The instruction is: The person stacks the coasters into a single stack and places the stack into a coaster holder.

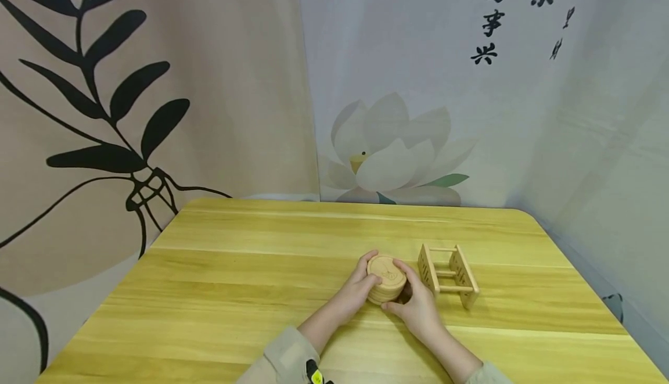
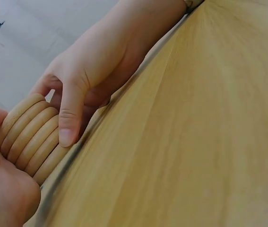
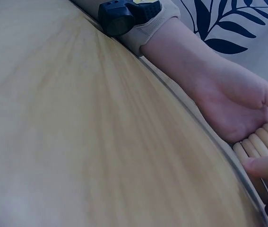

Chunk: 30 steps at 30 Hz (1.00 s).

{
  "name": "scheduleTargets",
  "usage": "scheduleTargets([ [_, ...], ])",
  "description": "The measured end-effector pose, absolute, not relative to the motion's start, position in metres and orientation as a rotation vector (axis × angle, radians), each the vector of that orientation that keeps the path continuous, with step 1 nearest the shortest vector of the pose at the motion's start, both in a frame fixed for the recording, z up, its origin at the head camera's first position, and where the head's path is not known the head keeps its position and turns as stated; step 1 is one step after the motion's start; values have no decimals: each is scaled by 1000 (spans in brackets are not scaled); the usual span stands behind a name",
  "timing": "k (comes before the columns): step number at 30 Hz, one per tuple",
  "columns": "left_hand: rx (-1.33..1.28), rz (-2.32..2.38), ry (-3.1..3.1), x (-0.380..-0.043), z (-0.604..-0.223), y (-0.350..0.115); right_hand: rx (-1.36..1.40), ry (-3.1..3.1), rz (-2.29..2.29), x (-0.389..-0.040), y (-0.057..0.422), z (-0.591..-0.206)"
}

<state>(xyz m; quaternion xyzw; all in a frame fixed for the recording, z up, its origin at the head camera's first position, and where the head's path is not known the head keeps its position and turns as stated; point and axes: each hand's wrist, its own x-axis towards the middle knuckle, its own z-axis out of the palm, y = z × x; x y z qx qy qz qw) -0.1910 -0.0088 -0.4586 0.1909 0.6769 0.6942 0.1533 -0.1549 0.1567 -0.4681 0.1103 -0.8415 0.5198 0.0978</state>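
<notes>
A stack of round wooden coasters [image 1: 387, 272] stands between both hands over the table, its top disc bearing an engraved line design. My left hand [image 1: 355, 291] holds the stack from the left, thumb on the top disc's edge. From the right, my right hand [image 1: 420, 309] grips it with fingers at the upper rim and thumb low at the front. In the left wrist view the rounded edges of several stacked coasters [image 2: 30, 137] show between the hands. Only part of the stack is seen in the right wrist view, where my right thumb [image 3: 261, 166] lies against it.
A small wooden rack [image 1: 462, 276] with two side panels and thin crossbars stands just right of my right hand. The wooden table [image 1: 235, 268] reaches back to printed curtains [image 1: 251, 82]. A dark device [image 3: 119, 19] sits on my left sleeve.
</notes>
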Motion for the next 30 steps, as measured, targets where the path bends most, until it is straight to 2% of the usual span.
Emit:
scheduleTargets([
  [30,501,2140,1843,-180,-453,-7,343,-2339,1834,-146,156,-456],
])
